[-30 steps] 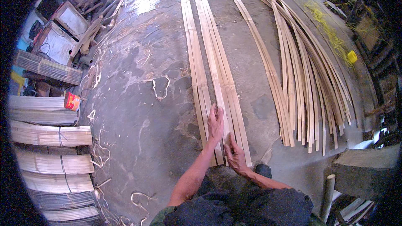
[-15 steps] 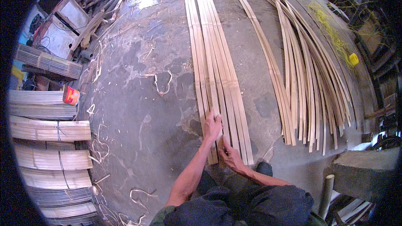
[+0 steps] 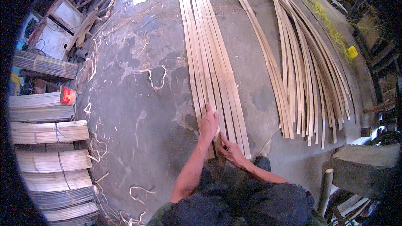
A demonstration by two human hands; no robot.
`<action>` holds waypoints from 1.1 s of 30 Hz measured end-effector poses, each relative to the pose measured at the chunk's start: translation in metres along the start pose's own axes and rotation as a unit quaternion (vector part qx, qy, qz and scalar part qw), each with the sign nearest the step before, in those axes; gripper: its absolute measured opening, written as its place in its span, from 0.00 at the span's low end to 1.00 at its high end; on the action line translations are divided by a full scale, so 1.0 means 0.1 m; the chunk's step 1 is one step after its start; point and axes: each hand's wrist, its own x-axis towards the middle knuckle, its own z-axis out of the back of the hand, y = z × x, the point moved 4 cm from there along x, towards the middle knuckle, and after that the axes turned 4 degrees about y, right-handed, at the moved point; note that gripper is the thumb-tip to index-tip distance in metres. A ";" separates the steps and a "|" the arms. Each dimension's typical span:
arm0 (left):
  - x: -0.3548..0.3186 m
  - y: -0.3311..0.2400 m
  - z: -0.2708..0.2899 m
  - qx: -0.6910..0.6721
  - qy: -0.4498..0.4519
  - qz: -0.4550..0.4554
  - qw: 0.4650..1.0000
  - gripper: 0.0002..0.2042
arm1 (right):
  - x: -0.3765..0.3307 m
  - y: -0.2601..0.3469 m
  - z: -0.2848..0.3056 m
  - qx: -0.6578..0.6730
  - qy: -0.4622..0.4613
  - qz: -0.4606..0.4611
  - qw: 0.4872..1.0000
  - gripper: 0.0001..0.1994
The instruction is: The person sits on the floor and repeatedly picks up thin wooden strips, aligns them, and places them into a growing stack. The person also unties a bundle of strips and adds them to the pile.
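Long, pale bamboo strips (image 3: 211, 58) lie side by side on the floor, running away from me, with a narrow gap between some of them. Near their close end, my left hand (image 3: 209, 123) is closed over a strip, its fingertips pointing away from me. Just to the right and closer, my right hand (image 3: 231, 150) pinches at the near end of the same strip between thumb and fingers. Part of that strip is hidden under my hands.
More bamboo strips (image 3: 299, 79) fan out on the concrete floor at right. Tied strip bundles (image 3: 50, 132) stack along the left, with a red-orange tin (image 3: 67, 96) on them. Curled offcuts (image 3: 158, 79) litter the floor. At lower right stand a concrete block (image 3: 364, 171) and a pole (image 3: 325, 192).
The view has shifted a little. Both hands stay at the near end of the strips, and the strip between them seems to have closed up toward its left neighbours.
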 end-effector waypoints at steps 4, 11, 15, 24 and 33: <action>0.06 0.04 -0.07 0.081 0.011 -0.024 0.996 0.33 | 0.00 -0.11 0.02 -0.052 -0.058 0.081 0.994 0.35; 0.05 0.06 -0.07 0.055 0.018 -0.023 0.998 0.30 | 0.02 -0.09 0.06 -0.082 -0.061 0.076 0.992 0.36; 0.02 0.16 0.01 0.012 -0.053 -0.098 0.994 0.26 | -0.02 -0.05 0.09 -0.053 -0.072 0.072 0.993 0.36; -0.06 0.19 0.03 0.141 -0.065 -0.209 0.965 0.31 | -0.07 0.02 0.03 0.031 -0.043 0.030 0.998 0.37; -0.05 0.50 -0.03 0.169 -0.088 -0.158 0.969 0.31 | -0.08 0.19 0.03 0.035 -0.010 0.029 0.999 0.36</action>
